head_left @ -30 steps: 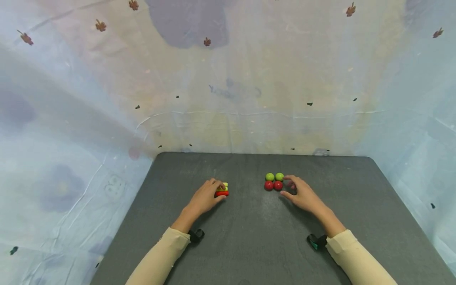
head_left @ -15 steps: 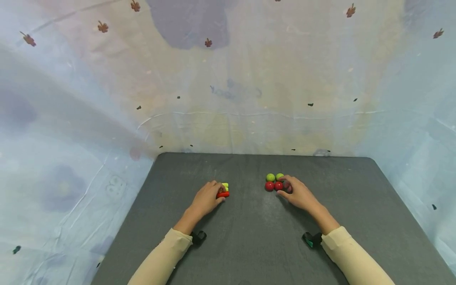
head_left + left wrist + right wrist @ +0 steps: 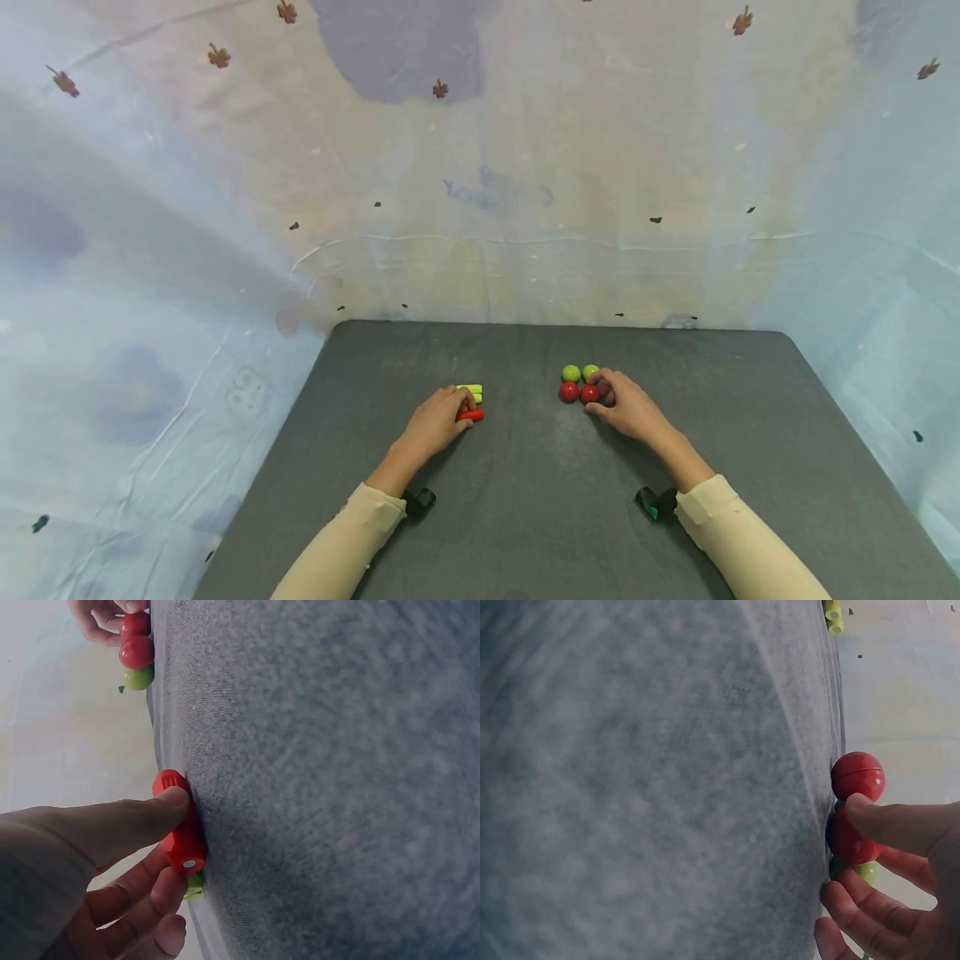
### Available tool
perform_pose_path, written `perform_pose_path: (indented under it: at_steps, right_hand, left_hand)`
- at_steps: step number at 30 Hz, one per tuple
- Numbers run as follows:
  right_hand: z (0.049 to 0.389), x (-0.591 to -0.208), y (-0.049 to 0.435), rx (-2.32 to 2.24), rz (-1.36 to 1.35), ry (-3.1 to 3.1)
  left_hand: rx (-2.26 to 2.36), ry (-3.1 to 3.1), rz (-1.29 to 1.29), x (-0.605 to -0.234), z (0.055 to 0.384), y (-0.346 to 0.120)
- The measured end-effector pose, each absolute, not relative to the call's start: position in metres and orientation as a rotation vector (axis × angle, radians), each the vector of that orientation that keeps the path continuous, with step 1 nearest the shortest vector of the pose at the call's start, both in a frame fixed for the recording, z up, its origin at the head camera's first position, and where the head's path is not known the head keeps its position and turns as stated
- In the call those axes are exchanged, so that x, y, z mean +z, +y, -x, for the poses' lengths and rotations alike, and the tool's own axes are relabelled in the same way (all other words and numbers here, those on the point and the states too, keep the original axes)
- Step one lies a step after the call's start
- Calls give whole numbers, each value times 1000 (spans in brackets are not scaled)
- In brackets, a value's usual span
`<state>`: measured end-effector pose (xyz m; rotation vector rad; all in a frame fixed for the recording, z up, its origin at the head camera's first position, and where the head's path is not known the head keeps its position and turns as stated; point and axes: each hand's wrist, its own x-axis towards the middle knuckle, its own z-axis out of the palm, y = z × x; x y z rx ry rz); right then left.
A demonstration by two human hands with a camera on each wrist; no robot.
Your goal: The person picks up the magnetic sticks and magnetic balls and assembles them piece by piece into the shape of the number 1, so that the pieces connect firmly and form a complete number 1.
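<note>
At the left of the table, my left hand [image 3: 438,419] pinches a short, thick red stick [image 3: 184,832] between thumb and fingers; its kind is unclear. Just behind it lie two yellow-green sticks [image 3: 474,389], partly covered by the fingers. My right hand [image 3: 630,407] holds the nearer-right red ball [image 3: 853,838] of a small cluster, thumb on one side and fingers on the other. Beside that is a second red ball [image 3: 569,392]. Two green balls, the left one [image 3: 571,373] in full sight and the right one [image 3: 591,372] partly hidden by fingers, sit behind the red ones.
Both groups stand on a dark grey table [image 3: 517,500] with rounded far corners. A pale patterned sheet [image 3: 480,275] rises behind the table and along its sides. Each wrist wears a black strap, the left strap [image 3: 420,502] lying near the tabletop.
The red stick has come slightly toward me, apart from the yellow-green ones. My right hand has moved left and its fingers have closed on the right red ball, which has shifted a little.
</note>
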<state>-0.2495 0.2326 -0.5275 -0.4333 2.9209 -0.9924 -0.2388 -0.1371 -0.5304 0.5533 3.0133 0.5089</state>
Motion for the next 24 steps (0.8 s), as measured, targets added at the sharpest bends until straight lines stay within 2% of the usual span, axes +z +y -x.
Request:
perform_pose_path:
  at_steps: [15, 24]
  right_hand:
    - [238, -523, 235, -1018, 420, 2913]
    - [226, -519, 233, -1124, 471, 2890]
  left_hand:
    - [522, 2941, -480, -530, 235, -139]
    - [710, 2820, -633, -526, 225, -129]
